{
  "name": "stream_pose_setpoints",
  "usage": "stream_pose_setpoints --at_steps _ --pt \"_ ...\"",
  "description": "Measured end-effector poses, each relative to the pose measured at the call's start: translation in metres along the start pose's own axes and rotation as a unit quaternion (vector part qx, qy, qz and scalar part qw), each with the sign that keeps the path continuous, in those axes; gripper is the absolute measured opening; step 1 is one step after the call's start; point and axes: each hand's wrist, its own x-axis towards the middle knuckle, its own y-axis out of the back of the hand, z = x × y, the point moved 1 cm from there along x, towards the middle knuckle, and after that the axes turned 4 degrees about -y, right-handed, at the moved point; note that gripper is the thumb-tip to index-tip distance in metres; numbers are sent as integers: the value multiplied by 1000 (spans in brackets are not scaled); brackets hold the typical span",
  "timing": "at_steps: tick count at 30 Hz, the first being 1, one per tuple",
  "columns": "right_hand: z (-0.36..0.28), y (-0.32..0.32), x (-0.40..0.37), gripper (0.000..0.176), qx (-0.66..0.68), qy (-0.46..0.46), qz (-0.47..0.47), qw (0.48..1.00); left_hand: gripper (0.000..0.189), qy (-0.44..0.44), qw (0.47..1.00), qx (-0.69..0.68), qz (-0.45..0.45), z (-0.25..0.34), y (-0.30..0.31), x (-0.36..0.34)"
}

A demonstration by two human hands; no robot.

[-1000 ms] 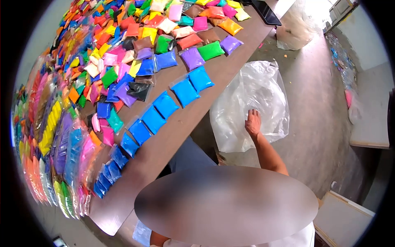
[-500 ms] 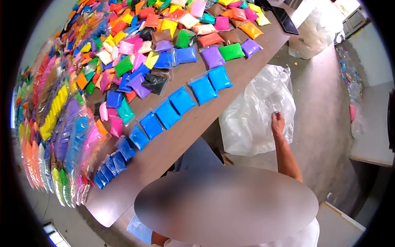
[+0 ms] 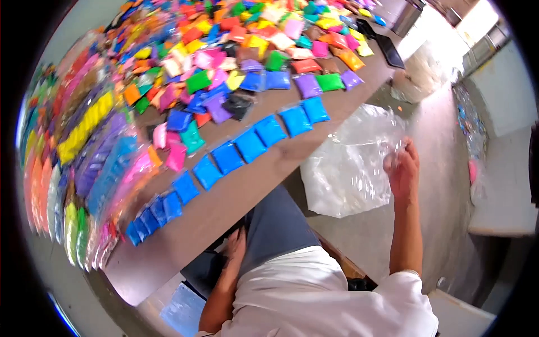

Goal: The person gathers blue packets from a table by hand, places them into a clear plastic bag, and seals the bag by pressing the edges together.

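My right hand [image 3: 404,168] is raised at the right side of a large clear plastic bag [image 3: 348,168], its fingers closed on the bag's edge. The bag hangs open beside the table's front edge, crumpled and shiny. My left hand [image 3: 234,244] rests by my thigh, just below the table edge, with its fingers laid out and partly hidden; no object shows in it. On the table [image 3: 236,196], a row of flat blue packets [image 3: 227,157] runs along the front edge, darker and more tightly overlapped toward the left end.
Small packets of many colours [image 3: 224,45] are heaped across the back of the table. Long clear bags of packets [image 3: 84,135] stack up at the left. A dark phone-like slab [image 3: 388,51] lies at the far right corner. Another plastic bag [image 3: 421,73] sits on the floor beyond.
My right hand has risen and moved right, drawing the bag's edge with it. The view has shifted, and my left hand and lap now show. The blue row looks unchanged.
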Motion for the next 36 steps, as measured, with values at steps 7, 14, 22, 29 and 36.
stream_pose_setpoints --at_steps 7,14,22,29,36 --pt "34 -93 -53 19 -45 -68 -267 960 69 -35 938 -333 -86 73 57 -51" --pt "79 -171 -106 17 -100 -89 -415 900 79 -136 851 -500 -89 87 117 -95" --pt "111 -220 -143 3 -153 -52 -578 800 74 -166 800 -575 -37 100 157 -125" --pt "128 -244 -167 37 -277 75 -590 754 51 -103 854 -505 77 106 174 -125" --pt "121 -239 -145 34 -342 45 -610 714 40 -113 911 -374 132 114 189 -127"
